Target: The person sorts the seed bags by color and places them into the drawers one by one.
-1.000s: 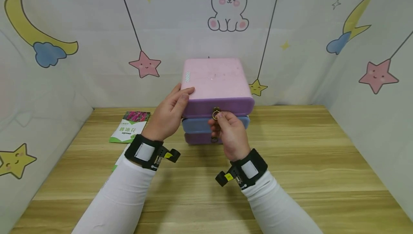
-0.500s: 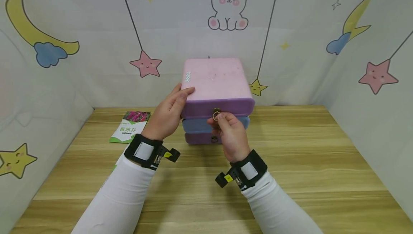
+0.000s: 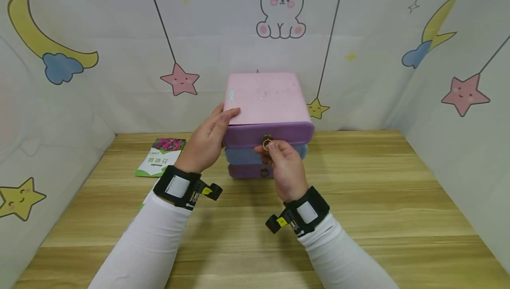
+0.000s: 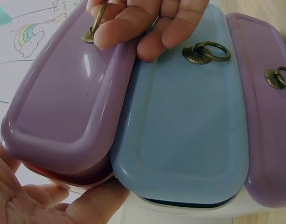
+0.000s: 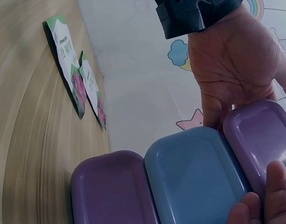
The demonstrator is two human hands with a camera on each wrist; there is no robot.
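A small chest of three drawers with a pink top (image 3: 263, 98) stands at the back of the table. Its top drawer (image 3: 245, 135) has a purple front, pulled slightly out; the left wrist view shows a thin dark red gap behind it. My right hand (image 3: 286, 167) pinches that drawer's brass ring pull (image 3: 267, 144) between thumb and finger. Against the chest's left side rests my left hand (image 3: 204, 145), one finger reaching over the top edge. Below are a blue drawer (image 4: 189, 126) and another purple drawer (image 4: 259, 102), each with its own ring pull.
Left of the chest lies a seed packet (image 3: 161, 158) with pink flowers; a second packet (image 5: 66, 56) is partly behind my left arm in the head view. A printed fabric wall (image 3: 215, 50) stands close behind the chest.
The top drawer's front has come a little further out toward me, my right hand moving with it. My left hand has stayed on the chest's side.
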